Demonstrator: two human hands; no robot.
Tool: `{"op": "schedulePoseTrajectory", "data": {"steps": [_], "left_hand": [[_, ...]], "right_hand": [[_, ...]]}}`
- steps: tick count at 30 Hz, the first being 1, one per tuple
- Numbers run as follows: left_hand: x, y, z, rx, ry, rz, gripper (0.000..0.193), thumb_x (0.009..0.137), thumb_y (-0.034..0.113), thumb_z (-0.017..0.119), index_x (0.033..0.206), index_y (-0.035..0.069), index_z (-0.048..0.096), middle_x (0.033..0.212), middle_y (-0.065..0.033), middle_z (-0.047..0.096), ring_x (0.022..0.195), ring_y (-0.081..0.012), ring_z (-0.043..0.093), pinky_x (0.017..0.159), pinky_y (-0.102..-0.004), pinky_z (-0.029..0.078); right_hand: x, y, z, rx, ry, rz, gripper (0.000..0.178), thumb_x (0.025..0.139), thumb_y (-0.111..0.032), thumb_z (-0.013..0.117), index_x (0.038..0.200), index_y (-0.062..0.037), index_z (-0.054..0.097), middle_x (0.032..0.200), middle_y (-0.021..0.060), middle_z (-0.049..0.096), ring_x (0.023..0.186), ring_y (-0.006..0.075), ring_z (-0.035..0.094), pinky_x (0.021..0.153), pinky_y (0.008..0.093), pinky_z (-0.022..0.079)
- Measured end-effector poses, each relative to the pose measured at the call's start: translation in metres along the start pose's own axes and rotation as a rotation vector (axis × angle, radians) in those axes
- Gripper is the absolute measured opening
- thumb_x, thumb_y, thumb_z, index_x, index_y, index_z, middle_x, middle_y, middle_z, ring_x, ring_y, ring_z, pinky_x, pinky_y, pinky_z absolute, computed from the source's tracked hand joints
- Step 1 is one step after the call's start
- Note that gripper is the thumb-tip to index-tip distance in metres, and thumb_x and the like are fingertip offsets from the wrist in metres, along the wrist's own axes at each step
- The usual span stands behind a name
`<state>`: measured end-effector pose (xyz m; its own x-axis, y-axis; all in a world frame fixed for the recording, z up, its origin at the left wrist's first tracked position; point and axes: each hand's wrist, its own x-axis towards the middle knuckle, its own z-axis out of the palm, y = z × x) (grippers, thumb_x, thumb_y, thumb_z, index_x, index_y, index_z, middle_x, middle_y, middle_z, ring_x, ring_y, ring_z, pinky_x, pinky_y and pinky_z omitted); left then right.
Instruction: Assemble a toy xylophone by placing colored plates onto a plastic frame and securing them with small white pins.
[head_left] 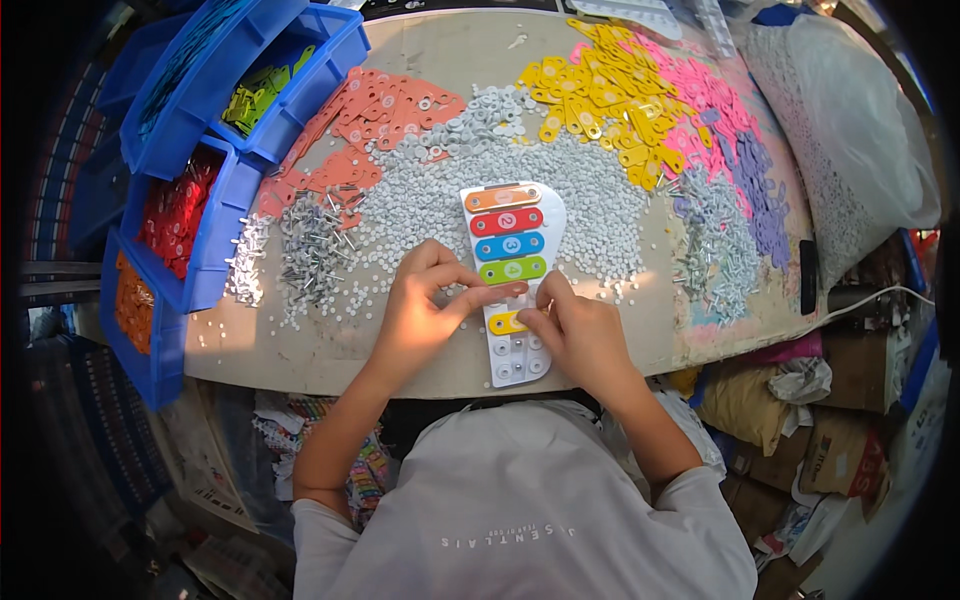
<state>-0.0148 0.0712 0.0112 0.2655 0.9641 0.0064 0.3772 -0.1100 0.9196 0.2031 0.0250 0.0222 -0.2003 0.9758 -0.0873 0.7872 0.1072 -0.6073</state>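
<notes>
A white board (pixel 553 215) with a rounded far end lies on the table in front of me. Across it run orange, red, blue and green strips, with a yellow strip (pixel 504 323) nearer to me. Clear round studs (pixel 518 362) show in the board's near end. My left hand (pixel 425 312) reaches in from the left, its fingers pinched at a small salmon-coloured strip (pixel 512 288) over the gap between green and yellow. On the other side my right hand (pixel 582 335) closes on the board's right edge, its thumb by the yellow strip's end.
White round snaps (pixel 450 205) spread behind the board. Metal rivets (pixel 312 245) lie left, more rivets (pixel 722 260) right. Salmon tabs (pixel 385 105), yellow tabs (pixel 600 95) and purple tabs (pixel 762 190) ring the far side. Blue bins (pixel 215 240) stand left; a clear bag (pixel 850 120) sits right.
</notes>
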Motion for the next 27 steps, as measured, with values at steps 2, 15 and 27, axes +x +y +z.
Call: {"op": "schedulePoseTrajectory", "data": {"steps": [2, 15, 27], "left_hand": [[0.001, -0.001, 0.006, 0.053, 0.019, 0.056, 0.014, 0.077, 0.012, 0.083, 0.084, 0.003, 0.075, 0.084, -0.0017, 0.051, 0.083, -0.0141, 0.052, 0.070, -0.0267, 0.040], [0.003, 0.008, 0.030, 0.296, 0.115, 0.153, 0.039, 0.074, 0.018, 0.084, 0.105, 0.007, 0.061, 0.098, -0.0056, 0.053, 0.094, -0.0237, 0.053, 0.091, -0.0379, 0.037], [-0.067, -0.034, 0.012, 0.394, 0.331, 0.157, 0.022, 0.086, 0.015, 0.073, 0.101, 0.006, 0.061, 0.100, -0.0106, 0.062, 0.095, -0.0293, 0.057, 0.090, -0.0432, 0.040]], "right_hand": [[-0.002, 0.003, 0.003, 0.066, 0.016, 0.042, 0.032, 0.091, -0.031, 0.074, 0.096, -0.0083, 0.052, 0.066, 0.0060, 0.067, 0.059, 0.0252, 0.068, 0.050, 0.0380, 0.049], [-0.009, 0.007, 0.015, 0.183, 0.105, 0.156, 0.040, 0.091, -0.041, 0.074, 0.095, -0.0084, 0.050, 0.072, 0.0083, 0.069, 0.066, 0.0254, 0.072, 0.053, 0.0374, 0.051], [0.058, 0.071, -0.071, -0.151, 0.510, 0.052, 0.015, 0.097, -0.019, 0.062, 0.093, -0.0052, 0.062, 0.085, 0.0167, 0.067, 0.080, 0.0364, 0.065, 0.069, 0.0465, 0.051]]}}
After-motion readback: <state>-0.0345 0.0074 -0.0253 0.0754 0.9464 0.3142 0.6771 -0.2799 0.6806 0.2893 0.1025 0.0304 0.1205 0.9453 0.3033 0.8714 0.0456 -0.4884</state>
